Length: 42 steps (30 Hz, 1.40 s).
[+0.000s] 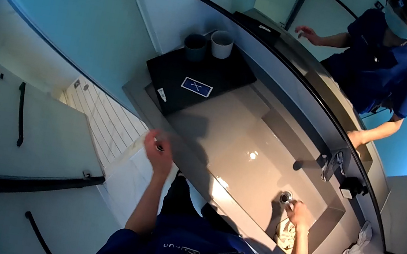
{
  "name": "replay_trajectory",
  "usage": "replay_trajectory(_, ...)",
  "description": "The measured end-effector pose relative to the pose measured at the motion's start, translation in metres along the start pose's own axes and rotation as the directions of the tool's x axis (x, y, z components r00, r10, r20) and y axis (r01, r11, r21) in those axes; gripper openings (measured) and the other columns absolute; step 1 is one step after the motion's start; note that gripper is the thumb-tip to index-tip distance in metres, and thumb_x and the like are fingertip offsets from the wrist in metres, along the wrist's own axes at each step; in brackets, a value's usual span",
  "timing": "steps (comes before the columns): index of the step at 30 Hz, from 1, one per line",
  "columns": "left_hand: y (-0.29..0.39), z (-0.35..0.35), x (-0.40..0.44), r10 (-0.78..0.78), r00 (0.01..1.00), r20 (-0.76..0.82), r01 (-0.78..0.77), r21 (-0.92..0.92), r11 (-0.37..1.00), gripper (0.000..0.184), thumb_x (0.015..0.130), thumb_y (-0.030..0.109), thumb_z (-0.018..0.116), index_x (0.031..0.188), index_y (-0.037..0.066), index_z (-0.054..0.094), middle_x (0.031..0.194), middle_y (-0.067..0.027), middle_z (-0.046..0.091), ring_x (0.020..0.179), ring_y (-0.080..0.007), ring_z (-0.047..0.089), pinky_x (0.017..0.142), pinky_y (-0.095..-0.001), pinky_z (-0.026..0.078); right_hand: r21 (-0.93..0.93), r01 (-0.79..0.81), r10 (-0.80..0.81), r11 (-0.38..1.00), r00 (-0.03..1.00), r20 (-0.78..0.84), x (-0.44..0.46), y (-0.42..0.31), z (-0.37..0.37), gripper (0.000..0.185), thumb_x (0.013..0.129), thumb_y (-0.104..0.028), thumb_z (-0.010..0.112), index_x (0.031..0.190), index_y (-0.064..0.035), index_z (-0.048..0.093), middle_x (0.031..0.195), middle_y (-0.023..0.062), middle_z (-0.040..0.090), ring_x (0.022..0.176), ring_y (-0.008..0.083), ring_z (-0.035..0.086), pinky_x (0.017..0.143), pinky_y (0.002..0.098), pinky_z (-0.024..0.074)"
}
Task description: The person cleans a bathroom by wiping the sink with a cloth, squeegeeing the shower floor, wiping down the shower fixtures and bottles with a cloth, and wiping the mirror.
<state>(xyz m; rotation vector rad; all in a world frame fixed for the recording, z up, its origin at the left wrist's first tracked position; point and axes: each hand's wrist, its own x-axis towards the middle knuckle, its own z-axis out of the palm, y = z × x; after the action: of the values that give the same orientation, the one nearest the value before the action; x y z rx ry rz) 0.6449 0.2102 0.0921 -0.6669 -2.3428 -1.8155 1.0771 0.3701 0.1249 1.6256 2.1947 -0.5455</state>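
In the sink basin (pixel 236 127), my right hand (pixel 299 216) reaches down with its fingers closed at the edge of a round metal drain stopper (pixel 286 197). A crumpled beige cloth (pixel 285 236) lies just below that hand, partly hidden by my wrist. Off the counter's front edge, my left hand (pixel 158 154) is raised in the air and slightly blurred. Its fingers are bent and apart, with nothing seen in them; the mirror shows the same.
A black tray (pixel 169 75) at the far left carries two cups (pixel 222 44), a blue card (pixel 196 87) and a small white item (pixel 162 94). A faucet (pixel 332 167) and a dark box (pixel 350 188) stand below the mirror (pixel 284 38). A white cloth (pixel 355 247) lies to the right.
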Motion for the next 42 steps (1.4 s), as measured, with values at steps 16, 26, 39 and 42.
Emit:
replay_trajectory(16, -0.085, 0.05, 0.204, 0.026, 0.906, 0.422, -0.318, 0.639, 0.7, 0.033, 0.086, 0.032, 0.05, 0.069, 0.005, 0.058, 0.065, -0.0186, 0.061, 0.06, -0.0384, 0.059, 0.058, -0.0471, 0.045, 0.085, 0.098, -0.055, 0.992, 0.913, -0.404, 0.336, -0.354, -0.113, 0.033, 0.089, -0.029, 0.049, 0.114, -0.0082, 0.051, 0.115, 0.0177, 0.054, 0.101, 0.0386, 0.054, 0.084, 0.0462, 0.0454)
replay_trajectory(26, -0.091, 0.059, 0.227, 0.03, 0.764, 0.644, -0.398, 0.436, 0.807, 0.021, 0.084, 0.02, 0.052, 0.071, 0.004, 0.051, 0.068, -0.017, 0.057, 0.065, -0.0383, 0.056, 0.058, -0.0474, 0.043, 0.254, 0.223, -0.004, 0.941, 0.758, -0.652, 0.234, -0.286, -0.043, 0.011, 0.086, -0.014, 0.053, 0.087, -0.0035, 0.048, 0.082, 0.0205, 0.058, 0.075, 0.0414, 0.056, 0.063, 0.0468, 0.0431)
replay_trajectory(39, -0.066, 0.118, 0.284, 0.368, 0.271, 0.89, -0.791, -0.012, 0.612, 0.019, 0.083, 0.02, 0.055, 0.072, 0.005, 0.056, 0.074, -0.012, 0.056, 0.073, -0.0306, 0.055, 0.062, -0.0423, 0.046, 0.736, -0.124, 0.594, 0.665, 0.685, -0.422, 0.087, -0.305, 0.016, 0.019, 0.088, -0.016, 0.055, 0.08, 0.0001, 0.049, 0.069, 0.017, 0.054, 0.062, 0.0311, 0.052, 0.06, 0.0379, 0.0422)
replay_trajectory(42, -0.061, 0.134, 0.293, 0.357, 0.219, 0.908, -0.877, 0.023, 0.479, 0.017, 0.081, 0.019, 0.056, 0.071, 0.006, 0.056, 0.073, -0.0113, 0.057, 0.073, -0.0297, 0.056, 0.062, -0.0422, 0.046, 0.764, -0.117, 0.612, 0.635, 0.679, -0.405, 0.096, -0.312, 0.023, 0.02, 0.089, -0.02, 0.053, 0.084, -0.0008, 0.051, 0.075, 0.0183, 0.057, 0.068, 0.0349, 0.055, 0.063, 0.0406, 0.0429)
